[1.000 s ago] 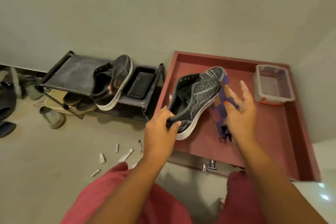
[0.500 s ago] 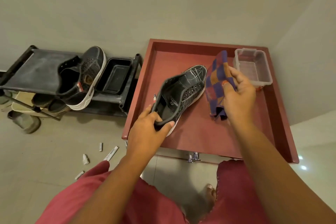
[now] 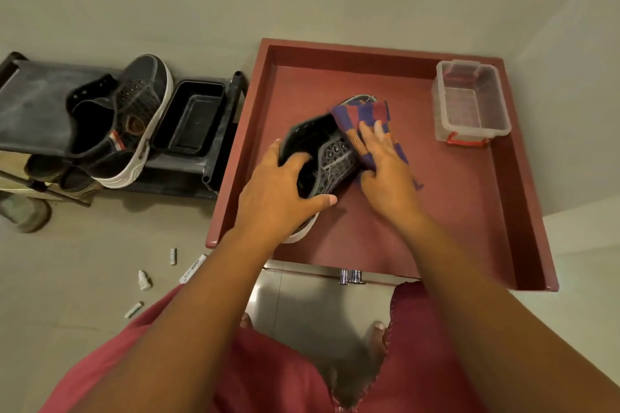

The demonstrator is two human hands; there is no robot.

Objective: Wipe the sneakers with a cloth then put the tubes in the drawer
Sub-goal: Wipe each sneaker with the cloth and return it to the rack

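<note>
- Cloth point(image 3: 364, 126) now down on sneaker point(image 3: 330, 157) toe, no longer lifted clear.
- Right hand point(image 3: 385, 168) flat, pressing cloth; left hand point(image 3: 285, 191) clamped on heel, inside drawer point(image 3: 476, 211).
- Wiping underway; tubes point(image 3: 191, 270) on floor point(image 3: 84, 261).

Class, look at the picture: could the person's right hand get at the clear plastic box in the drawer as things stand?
Probably yes. The clear plastic box sits uncovered in the drawer, with bare drawer floor between it and the right hand. But that hand is pressing the cloth on the sneaker.
</note>
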